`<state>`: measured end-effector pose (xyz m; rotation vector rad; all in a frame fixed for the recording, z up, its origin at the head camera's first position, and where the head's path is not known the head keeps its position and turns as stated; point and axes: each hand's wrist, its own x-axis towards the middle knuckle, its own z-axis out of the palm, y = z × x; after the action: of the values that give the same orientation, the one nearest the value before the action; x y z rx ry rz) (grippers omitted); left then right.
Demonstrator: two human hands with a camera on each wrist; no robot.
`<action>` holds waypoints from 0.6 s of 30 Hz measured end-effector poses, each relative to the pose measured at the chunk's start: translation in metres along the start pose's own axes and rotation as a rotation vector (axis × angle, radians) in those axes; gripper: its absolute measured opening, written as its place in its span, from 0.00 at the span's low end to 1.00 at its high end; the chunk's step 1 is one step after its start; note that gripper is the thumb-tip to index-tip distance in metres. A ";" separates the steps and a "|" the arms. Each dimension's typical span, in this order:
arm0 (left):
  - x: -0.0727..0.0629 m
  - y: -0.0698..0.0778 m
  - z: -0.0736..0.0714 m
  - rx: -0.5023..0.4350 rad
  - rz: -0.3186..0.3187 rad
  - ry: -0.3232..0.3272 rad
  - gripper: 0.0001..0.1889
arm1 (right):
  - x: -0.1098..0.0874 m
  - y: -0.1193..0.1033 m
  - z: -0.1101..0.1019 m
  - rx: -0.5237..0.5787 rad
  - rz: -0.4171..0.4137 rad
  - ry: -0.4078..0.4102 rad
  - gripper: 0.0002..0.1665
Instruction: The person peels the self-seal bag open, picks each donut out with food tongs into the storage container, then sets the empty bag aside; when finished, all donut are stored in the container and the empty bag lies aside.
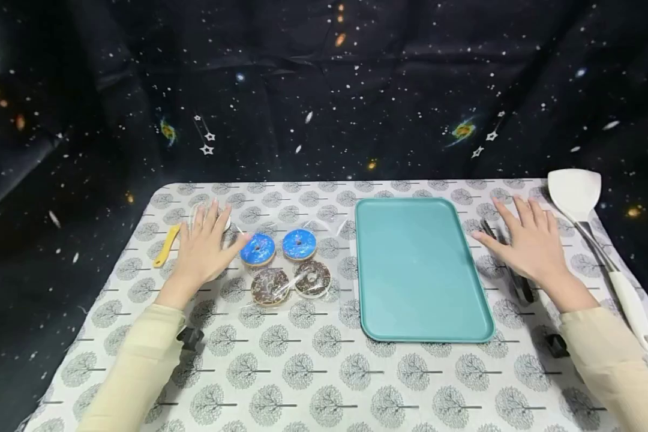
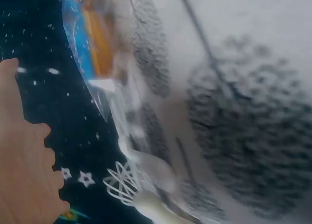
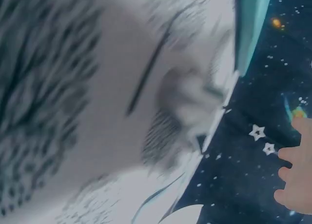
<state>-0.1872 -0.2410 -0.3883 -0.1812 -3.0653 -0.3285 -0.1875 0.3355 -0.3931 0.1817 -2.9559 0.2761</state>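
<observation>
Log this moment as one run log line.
left hand: flat beside blue donuts | right hand: flat on tongs | teal tray: bare

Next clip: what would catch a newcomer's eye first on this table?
Probably the teal tray, bare in the middle of the tree-print tablecloth. Just left of it sit four wrapped doughnuts, two blue-iced behind two chocolate ones. The left hand lies flat beside the doughnuts, the right hand flat over dark tongs, with a white spatula at the far right edge.
</observation>
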 end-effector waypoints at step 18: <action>0.047 0.099 -0.003 -0.193 0.280 -0.227 0.27 | 0.052 -0.151 0.010 0.318 -0.249 -0.007 0.32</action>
<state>-0.2214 -0.1400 -0.3621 -0.6928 -3.1599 -0.6245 -0.2192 0.1805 -0.3677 0.5853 -2.8356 0.7070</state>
